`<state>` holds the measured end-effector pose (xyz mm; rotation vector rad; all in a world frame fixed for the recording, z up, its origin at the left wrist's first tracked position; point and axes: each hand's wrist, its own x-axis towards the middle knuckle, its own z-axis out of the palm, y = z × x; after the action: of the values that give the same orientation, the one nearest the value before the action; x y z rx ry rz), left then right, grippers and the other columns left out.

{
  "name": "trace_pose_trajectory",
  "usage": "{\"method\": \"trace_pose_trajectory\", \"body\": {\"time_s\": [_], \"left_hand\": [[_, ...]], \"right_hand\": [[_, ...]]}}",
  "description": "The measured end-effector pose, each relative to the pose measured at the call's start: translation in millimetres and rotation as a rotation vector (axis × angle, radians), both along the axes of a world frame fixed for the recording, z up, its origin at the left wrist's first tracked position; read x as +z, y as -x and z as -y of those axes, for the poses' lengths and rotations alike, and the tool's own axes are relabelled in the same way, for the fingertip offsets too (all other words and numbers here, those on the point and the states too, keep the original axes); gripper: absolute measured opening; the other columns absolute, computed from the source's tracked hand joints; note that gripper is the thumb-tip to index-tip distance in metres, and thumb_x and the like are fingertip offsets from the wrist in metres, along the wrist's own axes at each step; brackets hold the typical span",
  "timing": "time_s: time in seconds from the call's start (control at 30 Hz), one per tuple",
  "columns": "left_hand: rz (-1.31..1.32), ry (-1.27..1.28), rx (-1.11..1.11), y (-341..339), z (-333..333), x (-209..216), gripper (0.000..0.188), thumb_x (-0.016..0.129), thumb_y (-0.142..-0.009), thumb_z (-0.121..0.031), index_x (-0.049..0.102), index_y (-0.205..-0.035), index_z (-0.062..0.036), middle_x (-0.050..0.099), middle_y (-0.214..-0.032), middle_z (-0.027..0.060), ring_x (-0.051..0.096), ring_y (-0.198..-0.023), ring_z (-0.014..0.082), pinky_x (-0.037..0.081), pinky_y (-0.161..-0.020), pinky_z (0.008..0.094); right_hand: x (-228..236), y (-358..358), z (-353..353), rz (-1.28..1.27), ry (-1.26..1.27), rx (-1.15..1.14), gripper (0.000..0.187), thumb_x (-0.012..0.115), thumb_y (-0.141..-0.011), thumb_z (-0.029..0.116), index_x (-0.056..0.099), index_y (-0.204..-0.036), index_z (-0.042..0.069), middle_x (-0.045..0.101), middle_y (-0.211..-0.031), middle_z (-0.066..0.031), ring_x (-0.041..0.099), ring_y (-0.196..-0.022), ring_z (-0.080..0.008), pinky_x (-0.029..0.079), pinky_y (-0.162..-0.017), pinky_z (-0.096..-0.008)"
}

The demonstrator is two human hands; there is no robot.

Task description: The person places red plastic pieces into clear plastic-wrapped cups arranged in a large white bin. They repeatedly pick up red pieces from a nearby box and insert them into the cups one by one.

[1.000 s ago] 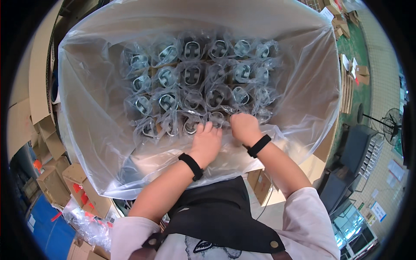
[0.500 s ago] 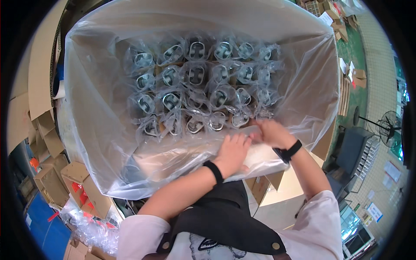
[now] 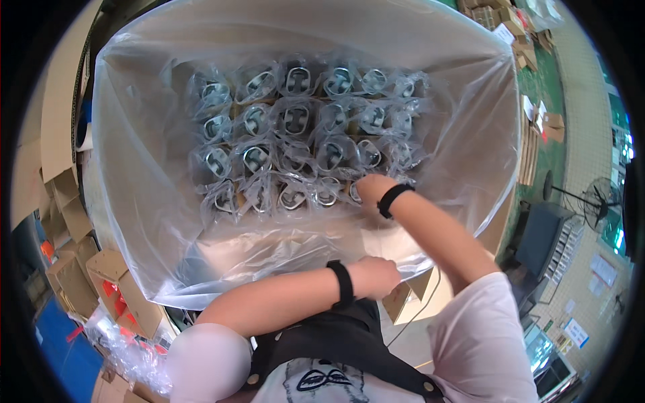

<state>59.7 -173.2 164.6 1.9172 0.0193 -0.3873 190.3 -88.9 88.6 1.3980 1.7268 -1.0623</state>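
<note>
A large box lined with a clear plastic liner opens in front of me. Inside, in rows, stand several silver metal parts with oval ring-like ends, each wrapped in a clear plastic bag. My right hand reaches down at the right end of the nearest row, next to a wrapped part. Its fingertips point down and are hidden, so its grip does not show. My left hand is closed at the liner's near edge. What its curled fingers hold, if anything, is hidden.
Brown cardboard dividers show between the parts. Open cartons and crumpled clear plastic lie at the left, beside a blue surface. A black fan and a dark grey chair-like object stand at the right.
My left hand has drawn back from the liner's inner side to the near edge, and its fingers have curled. My right hand has moved left and reached down beside the front row.
</note>
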Motion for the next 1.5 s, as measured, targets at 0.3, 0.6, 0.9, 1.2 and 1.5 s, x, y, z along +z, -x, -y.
{"method": "trace_pose_trajectory", "body": {"time_s": [0.3,0.6,0.9,1.2,1.5], "left_hand": [[-0.297,-0.746,0.584,-24,-76,-84,0.012,0.061,-0.075,-0.017,0.072,-0.077,-0.0101,0.068,-0.081,0.0081,0.063,-0.086,0.0255,0.047,-0.074,0.0401],[-0.334,-0.818,0.709,-28,-58,-97,0.009,0.061,-0.073,-0.013,0.068,-0.069,-0.0106,0.067,-0.076,0.0078,0.063,-0.078,0.025,0.042,-0.072,0.0393],[-0.106,-0.849,0.76,-22,-68,-67,0.007,0.059,-0.078,-0.017,0.066,-0.075,-0.0156,0.059,-0.09,0.0054,0.058,-0.088,0.0232,0.039,-0.075,0.0366],[0.013,-0.899,0.485,-12,-46,-65,0.015,0.059,-0.072,-0.018,0.072,-0.076,-0.0116,0.055,-0.101,0.0012,0.048,-0.105,0.0199,0.033,-0.09,0.036],[0.068,-0.879,0.595,-16,-34,-65,0.033,0.054,-0.085,-0.035,0.074,-0.083,-0.0082,0.065,-0.103,0.0055,0.045,-0.114,0.0227,0.026,-0.098,0.0426]], "right_hand": [[-22,-30,35,-0.102,-0.273,-0.188,0.013,0.065,-0.074,0.013,0.071,-0.083,0.006,0.069,-0.088,-0.0169,0.067,-0.085,-0.0337,0.054,-0.074,-0.0433],[7,-85,62,-0.119,-0.165,-0.697,0.033,0.075,-0.071,0.026,0.069,-0.097,0.005,0.067,-0.099,-0.0186,0.064,-0.096,-0.0341,0.051,-0.082,-0.0422],[-29,-68,63,-0.25,-0.139,-0.731,0.027,0.076,-0.074,0.025,0.067,-0.074,0.0,0.067,-0.071,-0.0148,0.063,-0.061,-0.0247,0.052,-0.06,-0.0365],[-14,-56,53,-0.009,-0.177,-0.596,0.038,0.077,-0.069,0.035,0.071,-0.084,0.001,0.07,-0.083,-0.016,0.069,-0.071,-0.0278,0.056,-0.066,-0.0355],[3,-65,37,-0.006,-0.113,-0.447,0.032,0.066,-0.074,0.024,0.07,-0.097,0.002,0.067,-0.101,-0.0208,0.064,-0.097,-0.0363,0.052,-0.084,-0.0424]]}}
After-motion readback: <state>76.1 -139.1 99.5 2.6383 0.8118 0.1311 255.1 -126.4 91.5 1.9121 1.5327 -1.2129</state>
